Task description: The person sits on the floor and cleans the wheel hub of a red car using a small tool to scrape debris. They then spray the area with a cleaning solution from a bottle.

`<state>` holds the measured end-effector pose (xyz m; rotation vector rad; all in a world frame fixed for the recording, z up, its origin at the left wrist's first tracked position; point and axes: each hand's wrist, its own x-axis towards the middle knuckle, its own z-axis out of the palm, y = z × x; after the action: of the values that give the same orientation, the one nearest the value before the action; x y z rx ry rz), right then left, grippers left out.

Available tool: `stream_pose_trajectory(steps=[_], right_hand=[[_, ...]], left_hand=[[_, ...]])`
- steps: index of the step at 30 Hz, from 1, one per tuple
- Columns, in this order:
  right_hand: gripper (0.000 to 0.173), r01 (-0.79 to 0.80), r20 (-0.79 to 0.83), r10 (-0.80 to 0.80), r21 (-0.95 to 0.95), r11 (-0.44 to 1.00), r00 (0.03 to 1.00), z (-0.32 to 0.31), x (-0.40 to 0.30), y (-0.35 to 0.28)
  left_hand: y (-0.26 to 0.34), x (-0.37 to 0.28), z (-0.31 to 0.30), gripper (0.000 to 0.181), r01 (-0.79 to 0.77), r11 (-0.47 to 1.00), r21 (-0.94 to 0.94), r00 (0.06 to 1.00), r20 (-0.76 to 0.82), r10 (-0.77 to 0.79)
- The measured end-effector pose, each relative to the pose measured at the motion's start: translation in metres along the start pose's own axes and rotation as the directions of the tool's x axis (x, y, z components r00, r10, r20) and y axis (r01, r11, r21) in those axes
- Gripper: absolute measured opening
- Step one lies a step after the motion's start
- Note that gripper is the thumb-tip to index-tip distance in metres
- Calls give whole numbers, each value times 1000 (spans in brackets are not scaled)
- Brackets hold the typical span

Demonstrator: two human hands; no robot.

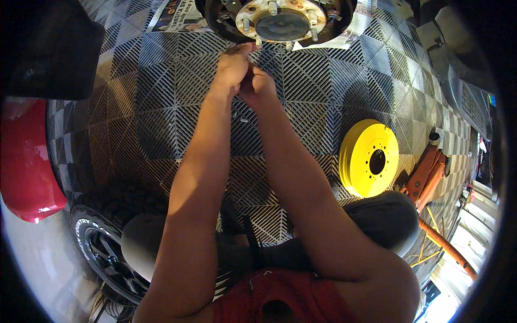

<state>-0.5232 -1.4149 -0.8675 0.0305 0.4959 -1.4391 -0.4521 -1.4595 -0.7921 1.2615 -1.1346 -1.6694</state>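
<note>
A rusty wheel hub [247, 9] with several wheel studs faces me at the top of the view, with a dark round centre cap [282, 28]. Around it sits a black drum brake assembly [220, 20], exposed without a drum. Just under the hub's lower edge is my left hand [233, 64], its fingertips close to a lower stud [259, 41]. My right hand [260, 84] is curled beside it, near its palm and wrist. Shadow and the fingers themselves hide whatever may be between the hands. To the right, a yellow brake drum [357, 157] stands on its edge.
Newspaper sheets [177, 16] lie under the hub on the ribbed tile floor [307, 101]. An orange floor jack [428, 177] with a long handle [448, 246] is at right. At left are a tyre on an alloy wheel [107, 258], a red body panel [28, 161] and a black panel [48, 52].
</note>
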Motion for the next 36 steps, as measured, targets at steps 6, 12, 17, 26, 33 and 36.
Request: stream_pose_trajectory(steps=[6,12,17,26,33,36], right_hand=[[11,100,-305,-123,-89,991,944,-40,-14,-22],[13,115,-434,-138,-79,990,890,-38,-26,-29],[10,86,-352,-105,-71,994,930,-30,-31,-27],[15,103,-394,-140,-113,988,908,-18,-36,-35],[15,404,-216,-584,-538,740,783,-11,-23,-35],[15,680,74,-772,-531,505,631,-6,-8,-28]], left_hand=[[-13,2,10,23,310,821,-478,945,249,-212],[-12,2,9,18,407,708,-577,910,326,-257],[-11,9,5,17,497,630,-597,858,445,-255],[-12,30,-2,14,196,787,-584,972,221,-78],[10,1,6,16,169,937,-304,976,-81,-202],[-15,2,4,11,-85,995,59,990,-104,91]])
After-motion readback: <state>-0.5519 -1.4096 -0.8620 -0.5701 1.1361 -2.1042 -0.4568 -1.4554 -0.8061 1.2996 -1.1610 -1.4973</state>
